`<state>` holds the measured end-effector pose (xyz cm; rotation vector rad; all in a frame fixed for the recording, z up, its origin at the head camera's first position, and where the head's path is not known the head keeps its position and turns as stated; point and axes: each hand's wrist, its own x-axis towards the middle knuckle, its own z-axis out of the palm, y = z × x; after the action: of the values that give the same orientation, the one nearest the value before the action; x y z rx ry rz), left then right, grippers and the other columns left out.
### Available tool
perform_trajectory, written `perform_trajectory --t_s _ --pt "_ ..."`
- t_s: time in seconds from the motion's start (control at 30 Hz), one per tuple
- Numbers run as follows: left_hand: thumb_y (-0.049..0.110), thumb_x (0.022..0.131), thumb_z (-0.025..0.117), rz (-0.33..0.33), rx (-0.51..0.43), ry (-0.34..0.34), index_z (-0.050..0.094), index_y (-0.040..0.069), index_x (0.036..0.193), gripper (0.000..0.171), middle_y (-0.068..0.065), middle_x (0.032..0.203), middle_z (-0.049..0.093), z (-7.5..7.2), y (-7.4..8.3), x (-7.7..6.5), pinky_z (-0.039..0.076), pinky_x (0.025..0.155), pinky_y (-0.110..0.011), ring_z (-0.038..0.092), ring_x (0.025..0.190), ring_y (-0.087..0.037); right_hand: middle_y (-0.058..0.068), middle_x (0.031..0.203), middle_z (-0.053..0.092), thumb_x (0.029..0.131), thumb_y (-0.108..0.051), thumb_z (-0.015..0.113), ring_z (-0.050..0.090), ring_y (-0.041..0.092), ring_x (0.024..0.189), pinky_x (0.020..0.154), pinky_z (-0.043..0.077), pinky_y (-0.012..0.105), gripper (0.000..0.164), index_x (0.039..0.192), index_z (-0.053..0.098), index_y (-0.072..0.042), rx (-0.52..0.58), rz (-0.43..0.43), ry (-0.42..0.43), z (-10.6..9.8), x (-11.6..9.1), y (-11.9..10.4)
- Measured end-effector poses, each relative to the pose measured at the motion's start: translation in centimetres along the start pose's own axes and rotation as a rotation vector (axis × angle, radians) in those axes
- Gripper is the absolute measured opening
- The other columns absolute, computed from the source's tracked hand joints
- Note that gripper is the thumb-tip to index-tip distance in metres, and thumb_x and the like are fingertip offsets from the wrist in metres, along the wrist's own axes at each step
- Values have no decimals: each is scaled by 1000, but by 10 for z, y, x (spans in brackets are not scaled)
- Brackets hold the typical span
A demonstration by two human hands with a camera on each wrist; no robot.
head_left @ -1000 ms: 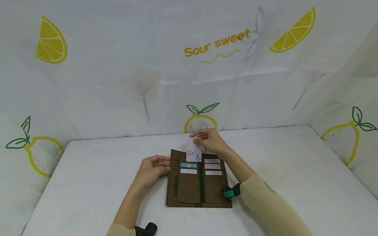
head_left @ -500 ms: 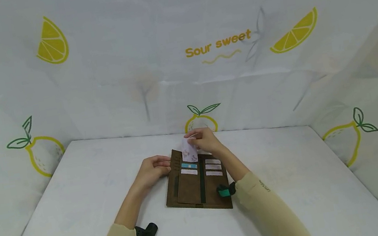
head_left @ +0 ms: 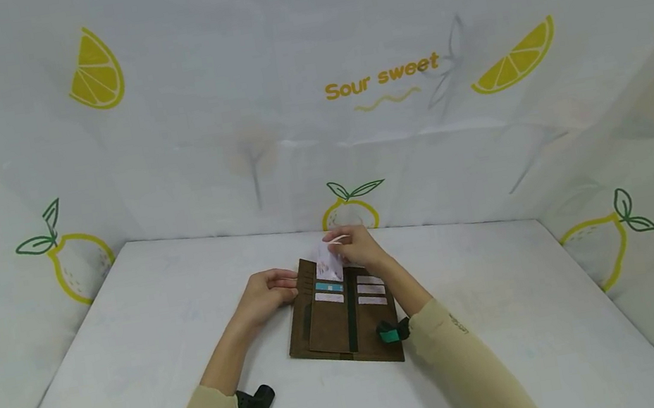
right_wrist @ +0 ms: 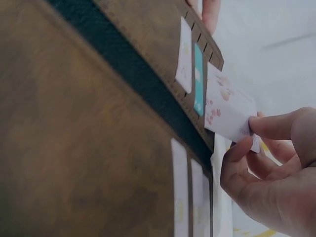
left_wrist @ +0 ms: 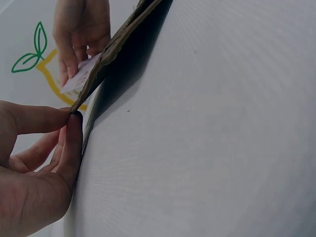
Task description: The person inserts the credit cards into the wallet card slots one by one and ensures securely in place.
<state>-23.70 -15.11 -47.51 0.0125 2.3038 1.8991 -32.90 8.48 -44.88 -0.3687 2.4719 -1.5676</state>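
Observation:
A brown wallet (head_left: 329,332) lies open on the white table, its left side lifted at the edge in the left wrist view. My left hand (head_left: 263,297) pinches that edge between thumb and finger. My right hand (head_left: 359,247) pinches a white card with pink flowers (right_wrist: 229,103) by its far end. The card's near edge meets the wallet at the top of the left-hand slots; whether it is inside a slot I cannot tell. Just below it sit a blue card (right_wrist: 198,81) and a white card (right_wrist: 184,57), both in slots.
Several white cards (head_left: 370,290) fill slots on the wallet's right half. A dark green band (head_left: 352,314) runs between the halves. Wrist cameras (head_left: 257,400) hang at both wrists. Behind the table (head_left: 136,377) rises a lemon-printed cloth (head_left: 171,114).
My right hand has carried the flowered card a little left, over the left-hand slots, and it sits slightly lower now. The left hand keeps its hold on the wallet's edge.

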Motion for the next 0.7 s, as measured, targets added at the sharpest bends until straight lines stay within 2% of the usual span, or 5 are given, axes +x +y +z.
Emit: perform_trajectory --t_s 0.17,0.27,0.33,0.47,0.7 --pt "-5 96 68 -2 -9 0 70 -8 129 33 -19 113 76 0 -1 1 57 82 -22 69 91 -10 25 140 66 100 -7 73 67 24 106 79 58 27 32 131 69 1 -71 -13 -33 -2 -4 6" --pt "-4 97 68 -4 -9 0 70 -8 129 33 -19 113 76 0 0 0 57 83 -22 69 92 -11 26 148 60 97 -10 78 63 38 128 92 61 37 42 136 65 0 -121 -12 -44 -2 -8 8" --pt "-4 97 69 -6 -10 1 70 -8 129 33 -19 114 75 0 0 0 57 83 -22 69 93 -11 28 147 60 96 -11 79 61 42 134 98 60 43 46 137 63 1 -147 -13 -48 -2 -10 9" --pt "-4 96 69 -4 -4 1 70 -8 130 33 -20 115 75 0 0 0 57 83 -21 69 94 -12 31 139 62 96 -11 79 67 39 121 95 60 42 49 139 61 4 -155 -41 -72 -5 -13 13" --pt "-3 97 69 -3 0 -6 70 -7 130 34 -20 117 75 0 1 -1 57 84 -22 69 95 -14 21 108 73 99 -7 77 71 18 85 80 56 29 49 143 57 2 -98 -82 -145 -10 -16 19"
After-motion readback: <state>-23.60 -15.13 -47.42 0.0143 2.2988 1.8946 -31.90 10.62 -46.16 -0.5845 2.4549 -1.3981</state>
